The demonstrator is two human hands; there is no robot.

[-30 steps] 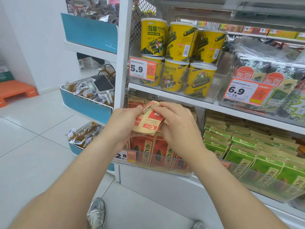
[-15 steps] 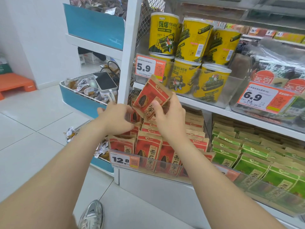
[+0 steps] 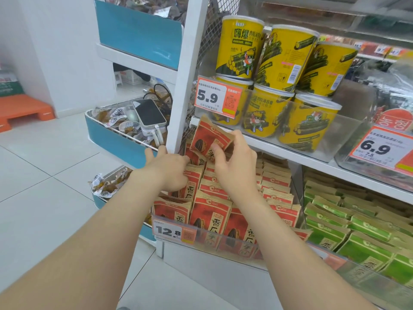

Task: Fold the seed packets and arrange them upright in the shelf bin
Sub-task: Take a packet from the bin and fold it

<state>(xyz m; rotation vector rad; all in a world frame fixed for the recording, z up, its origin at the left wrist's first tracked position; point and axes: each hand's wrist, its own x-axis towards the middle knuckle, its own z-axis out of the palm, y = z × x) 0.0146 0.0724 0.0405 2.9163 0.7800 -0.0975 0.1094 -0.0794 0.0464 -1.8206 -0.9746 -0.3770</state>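
Observation:
My right hand [image 3: 234,166] grips a red and tan seed packet [image 3: 206,136] and holds it tilted above the back left of the shelf bin [image 3: 223,239]. My left hand [image 3: 169,168] reaches into the rows of red seed packets [image 3: 210,218] standing upright in the bin, its fingers pushed down among the packets on the left side. The fingertips are hidden behind the packets. The bin's clear front wall carries a 12.8 price tag [image 3: 173,231].
Green packets [image 3: 348,229] fill the bin to the right. Yellow snack tubs [image 3: 268,86] stand on the shelf above, close over the held packet. A white shelf post [image 3: 185,86] rises at left, with blue bins [image 3: 116,142], a phone [image 3: 148,113] and wrapped snacks beyond it.
The packet has gone from both hands near my chest to my right hand alone, low over the bin's back left. My left hand has let go and dropped among the standing packets.

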